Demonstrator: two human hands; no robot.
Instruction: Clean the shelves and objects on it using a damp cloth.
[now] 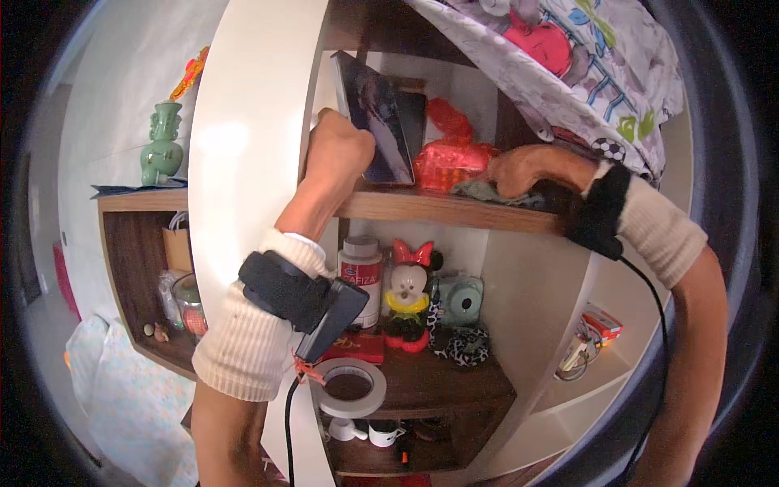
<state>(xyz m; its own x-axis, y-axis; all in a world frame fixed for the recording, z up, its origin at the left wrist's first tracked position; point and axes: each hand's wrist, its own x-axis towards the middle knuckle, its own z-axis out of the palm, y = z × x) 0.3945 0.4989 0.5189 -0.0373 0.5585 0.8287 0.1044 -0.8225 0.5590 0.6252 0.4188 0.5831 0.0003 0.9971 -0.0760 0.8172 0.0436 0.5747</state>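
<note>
My left hand (341, 143) is curled beside the inner edge of a white cabinet panel (255, 109), left of a dark framed picture or tablet (377, 122) that leans in the upper compartment. Its fingertips are hidden, so what it grips cannot be seen. On the right, my right hand (535, 167) bears down on a grey-green cloth (505, 193) at the front of the wooden shelf (426, 209). A red translucent plastic bag (453, 161) sits just left of that hand. Both wrists carry black strapped devices over cream knit cuffs.
A patterned fabric (584, 67) hangs over the upper right. Below stand a white-and-red Cafiza bottle (360, 274), a Minnie Mouse figure (408, 292), an instant camera (461, 301) and a tape roll (378, 392). A green vase (162, 146) stands at left. Black cables trail from both wrists.
</note>
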